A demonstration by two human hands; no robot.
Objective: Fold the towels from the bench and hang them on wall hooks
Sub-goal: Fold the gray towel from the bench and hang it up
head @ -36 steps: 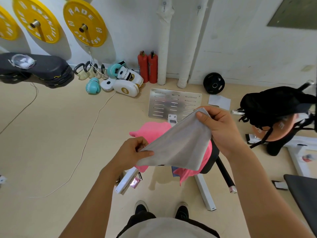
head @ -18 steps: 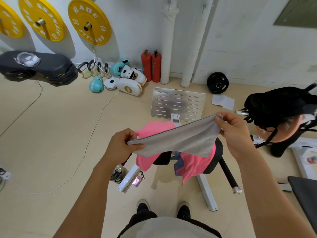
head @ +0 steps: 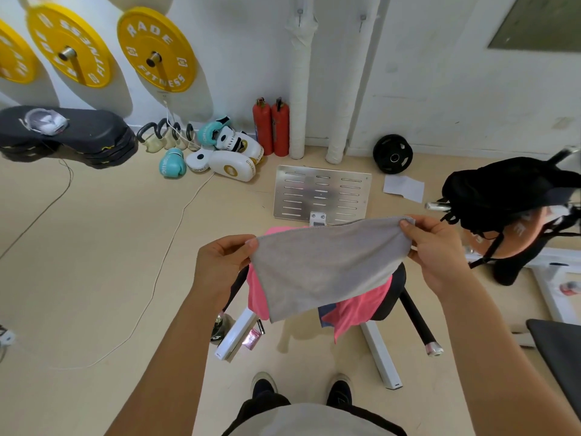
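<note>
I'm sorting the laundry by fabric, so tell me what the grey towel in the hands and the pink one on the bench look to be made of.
Grey towel: soft, matte, finely napped cloth, probably microfibre or thin terry; it sags limply between the left hand and right hand.
Pink towel: similar matte soft cloth, draped loosely over the bench; the weave is too small to tell.

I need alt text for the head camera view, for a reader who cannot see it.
Two hands, left and right, pinch a grey towel by its top corners, stretched above a bench draped with a pink towel. Yellow weight plates hang on the wall behind.
</note>
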